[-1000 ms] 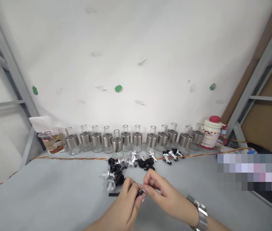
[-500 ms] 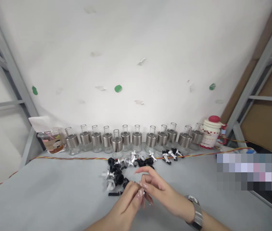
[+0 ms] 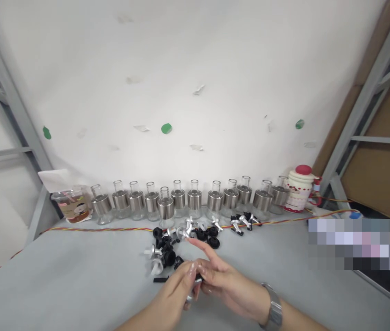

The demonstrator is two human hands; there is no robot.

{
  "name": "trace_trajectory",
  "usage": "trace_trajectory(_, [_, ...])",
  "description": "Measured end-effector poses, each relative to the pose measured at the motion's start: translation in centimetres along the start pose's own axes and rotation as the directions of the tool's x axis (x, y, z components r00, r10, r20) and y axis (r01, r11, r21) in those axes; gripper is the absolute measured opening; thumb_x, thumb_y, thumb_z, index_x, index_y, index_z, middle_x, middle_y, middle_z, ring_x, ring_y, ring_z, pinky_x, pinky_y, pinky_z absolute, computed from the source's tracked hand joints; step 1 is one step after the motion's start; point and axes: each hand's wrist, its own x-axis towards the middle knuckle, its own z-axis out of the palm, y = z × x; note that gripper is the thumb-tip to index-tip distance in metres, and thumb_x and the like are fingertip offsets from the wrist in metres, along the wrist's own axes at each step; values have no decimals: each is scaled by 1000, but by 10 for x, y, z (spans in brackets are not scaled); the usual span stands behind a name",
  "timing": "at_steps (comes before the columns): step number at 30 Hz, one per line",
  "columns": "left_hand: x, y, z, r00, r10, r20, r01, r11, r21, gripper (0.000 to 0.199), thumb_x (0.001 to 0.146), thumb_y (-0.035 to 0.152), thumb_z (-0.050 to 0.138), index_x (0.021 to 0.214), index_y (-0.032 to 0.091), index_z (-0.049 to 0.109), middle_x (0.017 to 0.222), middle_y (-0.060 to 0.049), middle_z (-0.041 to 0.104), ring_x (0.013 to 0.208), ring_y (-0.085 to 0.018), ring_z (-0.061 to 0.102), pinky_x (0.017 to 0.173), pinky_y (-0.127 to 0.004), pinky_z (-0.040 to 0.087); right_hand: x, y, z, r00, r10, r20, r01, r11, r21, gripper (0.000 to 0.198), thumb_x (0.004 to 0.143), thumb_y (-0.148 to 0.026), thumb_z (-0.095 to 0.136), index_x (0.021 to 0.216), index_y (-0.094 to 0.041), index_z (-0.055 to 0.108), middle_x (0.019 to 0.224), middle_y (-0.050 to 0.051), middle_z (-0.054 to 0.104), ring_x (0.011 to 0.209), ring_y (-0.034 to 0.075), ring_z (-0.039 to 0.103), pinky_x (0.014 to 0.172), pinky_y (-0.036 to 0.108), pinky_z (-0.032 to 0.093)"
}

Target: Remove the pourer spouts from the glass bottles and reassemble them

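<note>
At the front of the table my left hand (image 3: 176,290) and my right hand (image 3: 231,286) meet, both closed around one small silver-and-black pourer spout (image 3: 199,278). Its black piece shows between the thumbs and a silver end peeks out below; the fingers hide the rest. The right index finger points away from the others. Just beyond the left hand lies a pile of silver pourer spouts (image 3: 156,265) and black caps (image 3: 169,258). A black strip (image 3: 161,280) lies beside the left fingers, and more black caps (image 3: 213,242) sit past the right fingertip.
Along the wall stands a row of several glass bottles with metal sleeves (image 3: 166,208). A plastic cup (image 3: 74,207) is at the left end, a white-and-red tumbler (image 3: 298,191) at the right. Twisted red-yellow wire (image 3: 112,229) runs across the grey table (image 3: 77,276).
The hands have turned the pourer spout, so its black and silver parts now show more. The right index finger has straightened out, and the view has shifted slightly.
</note>
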Motion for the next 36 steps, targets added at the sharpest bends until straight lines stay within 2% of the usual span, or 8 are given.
trace_trajectory(6, [7, 8, 2, 1000, -11, -6, 11, 996, -86, 47, 81, 58, 28, 83, 20, 55, 61, 4, 46, 50, -8, 38, 47, -20, 30, 12, 13, -5, 986, -85, -143, 60, 984, -170, 46, 75, -53, 52, 107, -20, 49, 59, -5, 44, 47, 7, 37, 43, 19, 29])
trace_trajectory(14, [18, -8, -3, 997, 81, 4, -80, 989, -123, 45, 80, 59, 32, 101, 21, 44, 67, 3, 49, 48, -9, 48, 39, -19, 31, 9, 4, -11, 854, -445, -270, 166, 725, -668, 30, 82, -42, 45, 71, -17, 58, 56, -2, 51, 52, 11, 47, 51, 21, 38])
trace_trajectory(19, [20, -13, -9, 972, 218, -89, -213, 975, 58, 45, 83, 53, 32, 108, 21, 51, 95, -7, 54, 71, -15, 56, 49, -23, 44, 22, -16, -69, 650, -549, -525, 63, 727, -683, 40, 75, -54, 45, 66, -17, 55, 51, -1, 53, 47, 13, 51, 49, 24, 41])
trace_trajectory(23, [14, -4, -9, 906, 376, -194, -363, 926, 103, 41, 84, 47, 35, 115, 26, 52, 130, -9, 34, 97, -23, 52, 61, -27, 48, 21, -27, -129, 448, -617, -647, -52, 704, -708, 42, 73, -56, 43, 68, -16, 54, 55, 4, 58, 50, 17, 54, 50, 28, 41])
trace_trajectory(27, [11, 1, -6, 870, 429, -245, -409, 903, 127, 41, 84, 45, 37, 121, 30, 45, 136, -5, 29, 107, -24, 48, 71, -30, 48, 21, -25, -162, 385, -657, -648, -136, 654, -744, 42, 72, -56, 44, 68, -16, 57, 57, 6, 60, 53, 20, 56, 51, 30, 42])
trace_trajectory(31, [6, 5, -5, 896, 323, -303, -314, 946, 81, 44, 83, 47, 38, 122, 29, 43, 140, -2, 25, 120, -25, 37, 89, -34, 41, 23, -22, -158, 322, -753, -573, -193, 541, -819, 42, 74, -50, 45, 89, -12, 58, 84, 12, 59, 73, 23, 55, 71, 38, 41])
trace_trajectory(33, [4, 7, -4, 914, 237, -330, -245, 969, 18, 46, 84, 47, 37, 126, 29, 36, 141, -1, 25, 123, -22, 32, 97, -33, 34, 23, -21, -143, 351, -791, -502, -196, 462, -865, 41, 78, -45, 45, 99, -12, 55, 95, 14, 53, 81, 23, 52, 79, 40, 38])
trace_trajectory(36, [3, 11, -6, 917, 202, -345, -212, 977, 8, 46, 85, 43, 35, 128, 27, 32, 137, -2, 34, 125, -18, 30, 101, -31, 29, 24, -14, -115, 561, -754, -343, -127, 331, -935, 27, 80, -40, 47, 92, -19, 59, 91, 8, 53, 81, 20, 52, 78, 35, 40])
